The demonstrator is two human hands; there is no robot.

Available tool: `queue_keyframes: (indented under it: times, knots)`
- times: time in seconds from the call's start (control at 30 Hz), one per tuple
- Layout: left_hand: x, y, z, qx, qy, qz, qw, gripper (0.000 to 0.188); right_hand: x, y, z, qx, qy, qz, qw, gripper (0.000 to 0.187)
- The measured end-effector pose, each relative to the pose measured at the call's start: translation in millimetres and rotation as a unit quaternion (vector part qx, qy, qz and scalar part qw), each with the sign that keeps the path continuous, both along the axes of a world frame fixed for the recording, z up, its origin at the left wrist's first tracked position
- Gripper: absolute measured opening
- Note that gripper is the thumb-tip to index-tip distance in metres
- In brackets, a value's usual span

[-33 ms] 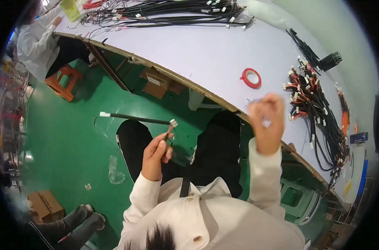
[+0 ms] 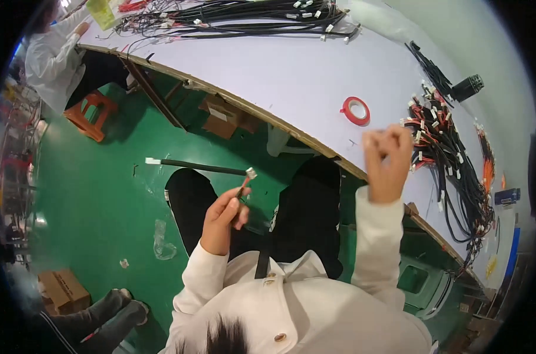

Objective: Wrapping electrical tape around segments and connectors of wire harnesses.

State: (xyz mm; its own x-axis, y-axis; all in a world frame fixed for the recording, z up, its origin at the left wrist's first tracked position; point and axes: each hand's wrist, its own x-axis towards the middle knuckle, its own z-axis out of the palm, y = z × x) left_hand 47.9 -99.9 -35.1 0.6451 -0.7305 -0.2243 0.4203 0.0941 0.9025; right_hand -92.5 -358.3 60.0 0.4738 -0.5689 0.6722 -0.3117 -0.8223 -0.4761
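My left hand [image 2: 222,215] pinches a short wire harness [image 2: 203,167] above my lap. Its black sleeved length sticks out to the left and ends in a white connector [image 2: 153,161]. Another white connector [image 2: 251,173] shows just above my fingertips, with red and black wires running down into the grip. Over the table's near edge, my right hand [image 2: 389,162] is raised with its fingers curled in to the thumb. Whatever lies in that pinch is hidden or too small to make out. Beyond it a roll of red tape [image 2: 356,111] lies flat on the table.
A heap of wire harnesses [image 2: 445,141] lies on the white table [image 2: 280,71] at right, beside a black cylinder [image 2: 467,87]. More black cables [image 2: 250,26] stretch along the far side. Orange stool [image 2: 91,115] and a person [image 2: 53,65] are at far left; another person's legs [image 2: 112,315] show lower left.
My right hand has shifted a little to the right, nearer the harness heap. The left hand and its harness have moved only slightly rightward.
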Motion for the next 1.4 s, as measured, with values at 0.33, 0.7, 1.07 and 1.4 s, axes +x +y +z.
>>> queue_keyframes:
  times: [0.33,0.7,1.07,1.4]
  knots:
    - [-7,-16,38,-0.133,0.177,-0.071,0.973,0.022,-12,-49,-12,-0.108,0.226,-0.077,0.965,0.023]
    - [-26,-24,26,-0.140,0.039,-0.097,0.985,0.021,52,112,-12,0.242,0.064,0.278,0.927,0.015]
    - [-28,-14,8,-0.144,-0.058,0.040,0.987,0.029,65,135,-28,0.302,0.027,0.355,0.885,0.013]
    - [-5,16,44,0.206,-0.530,0.065,0.820,0.032,59,142,-8,0.118,-0.022,0.295,0.948,0.016]
